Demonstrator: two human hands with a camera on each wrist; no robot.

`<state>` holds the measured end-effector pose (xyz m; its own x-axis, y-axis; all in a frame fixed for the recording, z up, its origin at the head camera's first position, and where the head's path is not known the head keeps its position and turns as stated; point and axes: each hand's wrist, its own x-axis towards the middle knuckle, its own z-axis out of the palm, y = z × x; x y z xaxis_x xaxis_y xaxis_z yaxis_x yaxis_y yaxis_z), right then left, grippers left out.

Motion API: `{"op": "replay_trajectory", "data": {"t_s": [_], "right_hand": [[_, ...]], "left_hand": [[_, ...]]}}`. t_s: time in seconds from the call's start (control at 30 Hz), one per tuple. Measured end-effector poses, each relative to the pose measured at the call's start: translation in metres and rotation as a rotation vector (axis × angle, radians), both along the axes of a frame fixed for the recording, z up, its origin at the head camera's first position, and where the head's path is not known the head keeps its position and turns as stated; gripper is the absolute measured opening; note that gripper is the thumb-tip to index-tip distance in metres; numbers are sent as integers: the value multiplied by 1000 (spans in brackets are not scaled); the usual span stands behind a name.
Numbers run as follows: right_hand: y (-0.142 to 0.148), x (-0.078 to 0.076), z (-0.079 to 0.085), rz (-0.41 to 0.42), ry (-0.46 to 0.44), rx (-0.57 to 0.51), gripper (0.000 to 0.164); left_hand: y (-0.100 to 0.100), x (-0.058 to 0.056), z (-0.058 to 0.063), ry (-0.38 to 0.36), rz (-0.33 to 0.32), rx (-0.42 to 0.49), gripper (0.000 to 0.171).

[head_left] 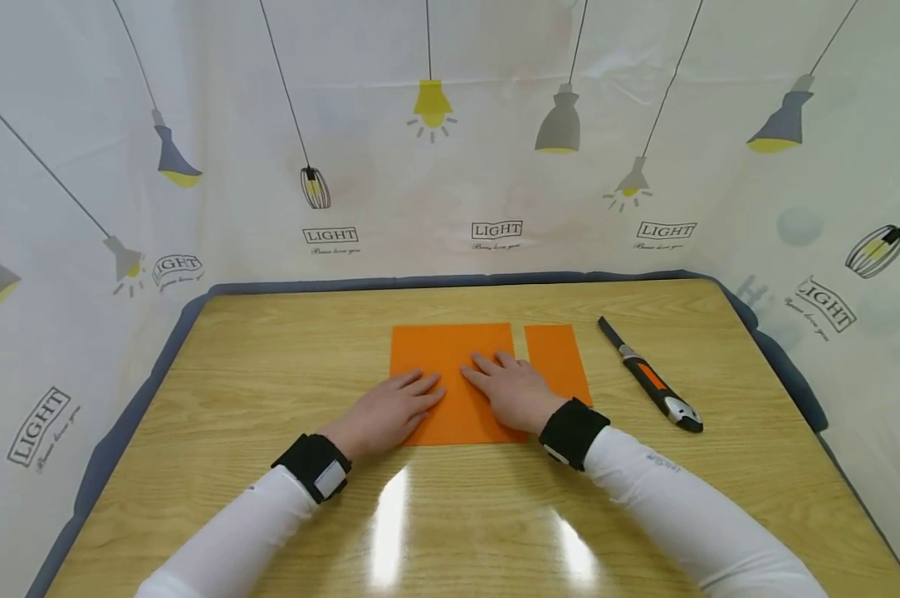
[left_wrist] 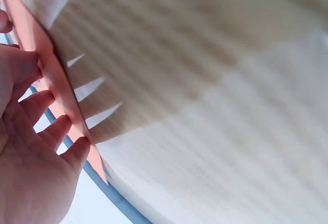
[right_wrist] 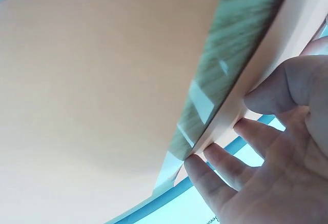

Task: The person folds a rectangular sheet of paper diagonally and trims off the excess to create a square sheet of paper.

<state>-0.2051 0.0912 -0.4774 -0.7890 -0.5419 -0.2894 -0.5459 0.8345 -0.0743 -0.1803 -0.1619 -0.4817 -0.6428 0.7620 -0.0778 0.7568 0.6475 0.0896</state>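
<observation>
A square-looking orange sheet of paper [head_left: 457,349] lies flat on the table in the head view. My left hand [head_left: 386,411] rests on its lower left part, fingers spread. On the right part of the sheet my right hand [head_left: 513,392] lies with fingers extended. In the left wrist view, the left fingertips touch the sheet [left_wrist: 64,93], whose edge looks slightly raised from the table. A narrow orange paper strip [head_left: 558,357] lies just right of the sheet, across a small gap, its lower end partly behind the right wrist.
A utility knife [head_left: 648,378] with a black and orange handle lies on the wooden table [head_left: 286,357] right of the strip, its dark blade end pointing away. A white curtain [head_left: 383,50] printed with lamps surrounds the table's back and sides, above a blue-grey edging [head_left: 420,282].
</observation>
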Motion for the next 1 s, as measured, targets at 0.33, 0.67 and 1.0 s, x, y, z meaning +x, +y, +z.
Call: {"op": "replay_trajectory", "data": {"t_s": [0.33, 0.67, 1.0], "right_hand": [[1, -4, 1, 11, -11, -61, 57], [11, -12, 4, -52, -25, -130, 54], [24, -28, 4, -138, -25, -131, 57]], "left_hand": [[-27, 8, -6, -160, 42, 50, 50], [-36, 5, -3, -138, 6, -8, 50], [-37, 5, -3, -172, 16, 0, 49]]}}
